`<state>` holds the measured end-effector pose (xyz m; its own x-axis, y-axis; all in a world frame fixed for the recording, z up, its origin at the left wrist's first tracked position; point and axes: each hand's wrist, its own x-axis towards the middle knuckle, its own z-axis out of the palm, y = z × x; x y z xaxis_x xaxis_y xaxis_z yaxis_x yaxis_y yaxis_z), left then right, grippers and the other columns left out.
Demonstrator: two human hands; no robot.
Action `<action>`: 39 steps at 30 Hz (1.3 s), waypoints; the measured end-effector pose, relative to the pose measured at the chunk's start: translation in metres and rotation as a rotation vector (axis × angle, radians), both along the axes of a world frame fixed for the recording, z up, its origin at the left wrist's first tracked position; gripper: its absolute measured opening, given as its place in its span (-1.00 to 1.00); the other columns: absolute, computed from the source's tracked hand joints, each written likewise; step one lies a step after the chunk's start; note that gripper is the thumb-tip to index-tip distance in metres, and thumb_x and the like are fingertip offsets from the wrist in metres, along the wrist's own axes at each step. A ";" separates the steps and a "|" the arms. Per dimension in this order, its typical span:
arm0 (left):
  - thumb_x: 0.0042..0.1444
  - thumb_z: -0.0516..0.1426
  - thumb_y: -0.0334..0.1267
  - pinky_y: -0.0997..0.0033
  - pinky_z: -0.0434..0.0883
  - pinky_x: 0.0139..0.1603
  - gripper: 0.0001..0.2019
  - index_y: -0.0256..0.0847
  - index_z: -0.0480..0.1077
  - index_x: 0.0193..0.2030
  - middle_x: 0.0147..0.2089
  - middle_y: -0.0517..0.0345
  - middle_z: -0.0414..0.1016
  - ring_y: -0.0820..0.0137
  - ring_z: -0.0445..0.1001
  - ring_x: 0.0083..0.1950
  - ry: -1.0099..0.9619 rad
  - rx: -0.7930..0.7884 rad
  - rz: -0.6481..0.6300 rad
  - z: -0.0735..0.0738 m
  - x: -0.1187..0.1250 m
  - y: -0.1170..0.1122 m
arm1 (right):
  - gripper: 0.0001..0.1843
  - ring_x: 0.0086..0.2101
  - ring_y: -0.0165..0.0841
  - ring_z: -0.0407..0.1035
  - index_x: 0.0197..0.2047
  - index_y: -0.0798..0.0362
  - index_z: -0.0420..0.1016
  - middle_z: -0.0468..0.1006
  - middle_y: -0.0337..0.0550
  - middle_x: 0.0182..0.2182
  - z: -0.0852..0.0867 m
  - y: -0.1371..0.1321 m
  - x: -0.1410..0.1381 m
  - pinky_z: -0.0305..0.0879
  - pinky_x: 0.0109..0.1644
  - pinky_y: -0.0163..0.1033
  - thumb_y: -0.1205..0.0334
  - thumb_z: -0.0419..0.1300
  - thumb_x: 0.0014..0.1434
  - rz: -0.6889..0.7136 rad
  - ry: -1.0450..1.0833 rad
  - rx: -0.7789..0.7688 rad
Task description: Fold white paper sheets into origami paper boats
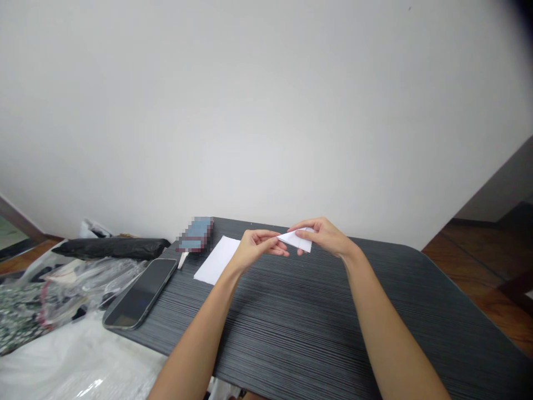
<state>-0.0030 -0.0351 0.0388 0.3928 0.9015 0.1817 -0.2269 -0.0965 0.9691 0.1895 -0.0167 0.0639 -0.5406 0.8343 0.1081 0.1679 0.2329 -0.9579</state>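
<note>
A small piece of folded white paper [296, 240], roughly triangular, is held up above the dark table between both hands. My left hand [259, 244] pinches its pointed left tip between thumb and fingers. At the wider right end, my right hand [322, 236] grips the paper with the thumb in front and fingers behind. Part of the paper is hidden by the right fingers. Left of my left hand lies a flat white sheet of paper [216, 261], partly covered by my wrist.
The dark wood-grain table [300, 328] meets a pale wall [258, 111]. On its left side lie a phone [141, 294], a blurred-out blue item [196, 234] and a small white object [182, 260]. Plastic bags [91, 278] and a long black package [112, 248] lie beyond the left edge.
</note>
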 end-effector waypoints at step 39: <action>-0.11 0.11 -0.21 0.48 0.40 -0.47 -0.76 -0.44 0.36 -0.50 -0.55 -0.05 0.48 0.35 0.48 -0.53 -0.170 -0.150 0.177 -0.001 0.013 0.002 | -0.75 -0.38 -0.39 0.33 -0.32 0.08 0.53 0.51 -0.15 -0.41 0.012 -0.005 -0.009 0.20 -0.36 -0.34 0.36 0.04 -0.04 -0.055 -0.111 0.414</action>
